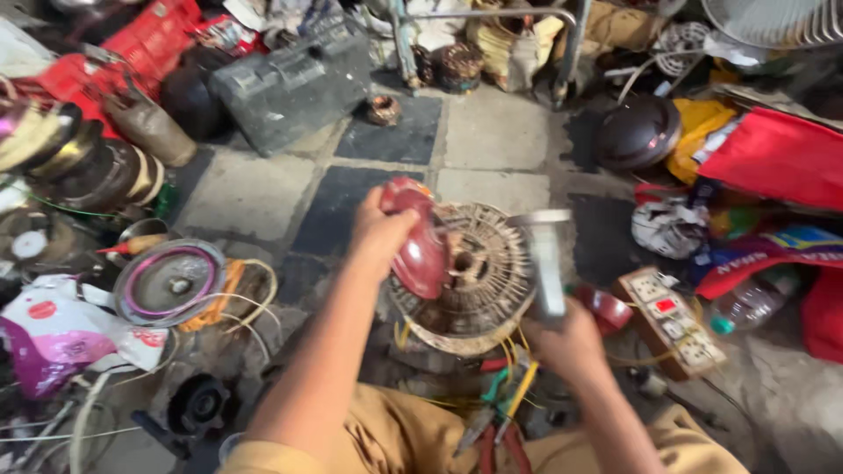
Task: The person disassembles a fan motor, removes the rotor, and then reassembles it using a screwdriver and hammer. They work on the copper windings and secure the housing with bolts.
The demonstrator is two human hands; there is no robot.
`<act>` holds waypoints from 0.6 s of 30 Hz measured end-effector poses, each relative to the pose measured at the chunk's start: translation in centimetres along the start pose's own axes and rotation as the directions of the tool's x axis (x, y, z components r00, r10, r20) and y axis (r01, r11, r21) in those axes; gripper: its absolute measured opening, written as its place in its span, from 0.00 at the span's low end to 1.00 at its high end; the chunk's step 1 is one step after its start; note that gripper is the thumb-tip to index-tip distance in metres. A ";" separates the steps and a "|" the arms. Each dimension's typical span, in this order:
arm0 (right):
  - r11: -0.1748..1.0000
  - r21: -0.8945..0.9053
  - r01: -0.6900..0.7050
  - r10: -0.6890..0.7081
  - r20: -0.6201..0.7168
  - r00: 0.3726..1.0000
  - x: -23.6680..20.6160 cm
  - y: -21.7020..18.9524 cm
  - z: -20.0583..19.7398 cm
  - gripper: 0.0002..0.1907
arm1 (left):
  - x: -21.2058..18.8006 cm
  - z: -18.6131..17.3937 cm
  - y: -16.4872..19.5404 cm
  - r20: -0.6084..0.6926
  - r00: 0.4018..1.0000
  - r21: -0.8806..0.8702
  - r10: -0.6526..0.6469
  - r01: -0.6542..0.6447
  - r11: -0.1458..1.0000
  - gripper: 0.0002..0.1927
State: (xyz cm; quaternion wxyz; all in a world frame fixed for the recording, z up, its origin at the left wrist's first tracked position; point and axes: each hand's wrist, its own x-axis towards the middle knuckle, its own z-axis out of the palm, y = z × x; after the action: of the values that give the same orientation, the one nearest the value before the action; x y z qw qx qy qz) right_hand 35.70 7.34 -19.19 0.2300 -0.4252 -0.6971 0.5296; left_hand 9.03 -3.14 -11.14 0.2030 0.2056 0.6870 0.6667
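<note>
Red glossy cap (420, 248) in left hand (379, 233), round wire-wound stator (479, 276), metal hammer (546, 254) in right hand (571, 338)

Repair workshop, motor windings (474, 272), pliers (496, 421), toolbox (294, 83)

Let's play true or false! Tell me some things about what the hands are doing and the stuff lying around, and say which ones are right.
1. The left hand holds a red cover against the round wound motor core. True.
2. The right hand is empty. False: it grips a hammer.
3. A white socket board lies right of the core. True.
4. The pliers are in the left hand. False: they lie below the core, near the knees.
5. The floor is grass. False: it is stone tiles.
</note>
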 end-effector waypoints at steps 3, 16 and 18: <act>0.955 0.269 0.128 -0.069 -0.217 0.974 0.0 -1.4 -5.2 0.10 | 0.4 0.0 0.1 0.019 0.998 -0.034 0.068 -0.067 0.997 0.22; 0.967 0.223 0.125 -0.080 -0.204 0.976 2.1 -0.7 -3.3 0.08 | 1.5 -0.1 0.7 0.010 0.999 -0.017 0.032 -0.032 0.999 0.22; 0.765 0.530 0.365 -0.161 -0.392 0.906 1.9 -2.1 -6.5 0.06 | 1.6 0.1 0.5 0.026 1.000 -0.061 0.009 -0.007 0.998 0.22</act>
State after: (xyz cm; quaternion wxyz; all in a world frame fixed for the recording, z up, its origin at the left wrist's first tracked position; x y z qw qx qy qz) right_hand 38.97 12.28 -15.31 0.5347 -0.3091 -0.5028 0.6047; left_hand 7.74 -2.19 -10.68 0.2156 0.2108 0.6628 0.6854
